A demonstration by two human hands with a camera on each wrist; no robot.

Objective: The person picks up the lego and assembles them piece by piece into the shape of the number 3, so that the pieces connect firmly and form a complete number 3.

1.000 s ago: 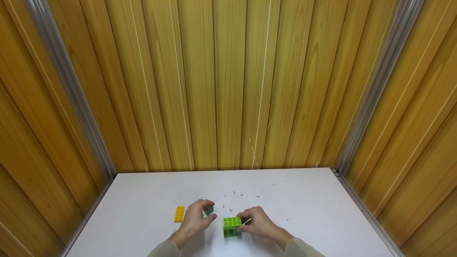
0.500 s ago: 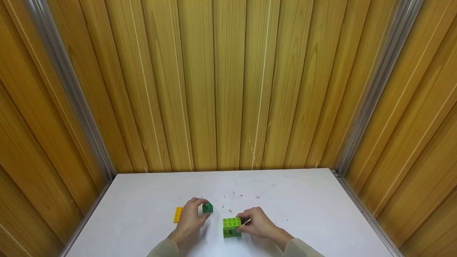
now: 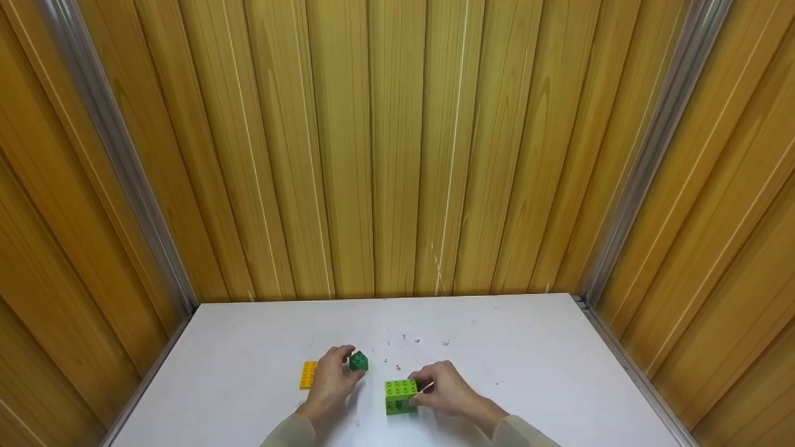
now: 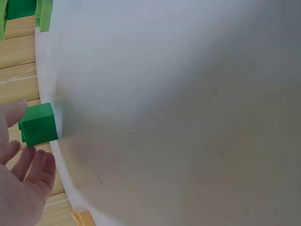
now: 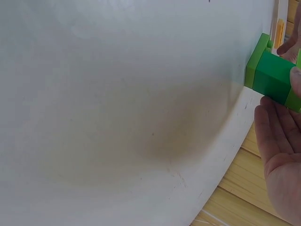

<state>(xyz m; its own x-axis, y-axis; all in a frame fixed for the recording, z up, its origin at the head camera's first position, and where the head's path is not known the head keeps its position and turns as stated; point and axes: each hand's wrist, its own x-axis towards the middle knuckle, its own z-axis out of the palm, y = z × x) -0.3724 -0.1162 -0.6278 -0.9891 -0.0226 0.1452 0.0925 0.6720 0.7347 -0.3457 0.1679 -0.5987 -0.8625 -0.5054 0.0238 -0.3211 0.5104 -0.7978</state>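
Observation:
In the head view, a small dark green toy brick point(image 3: 358, 361) with studs on top stands at an angle to the table. My left hand point(image 3: 332, 379) pinches it, thumb on the near side and fingers on the far side; the left wrist view has its thumb and fingertips at opposite edges of the brick point(image 4: 39, 124). My right hand point(image 3: 448, 390) grips the right end of a block stack point(image 3: 400, 396), light green above and below. Between those layers the right wrist view shows a dark green brick point(image 5: 273, 77), with the thumb against the stack.
A flat yellow studded brick point(image 3: 308, 375) lies left of my left hand, partly behind it. The white table point(image 3: 528, 347) has small dark marks past the hands. Wood-patterned panels point(image 3: 397, 155) and metal posts point(image 3: 118, 136) enclose its back and sides.
The dark green brick has turned within the left hand's fingers, its studded top now showing. The left hand shifted slightly left, covering part of the yellow brick. The right hand keeps its hold.

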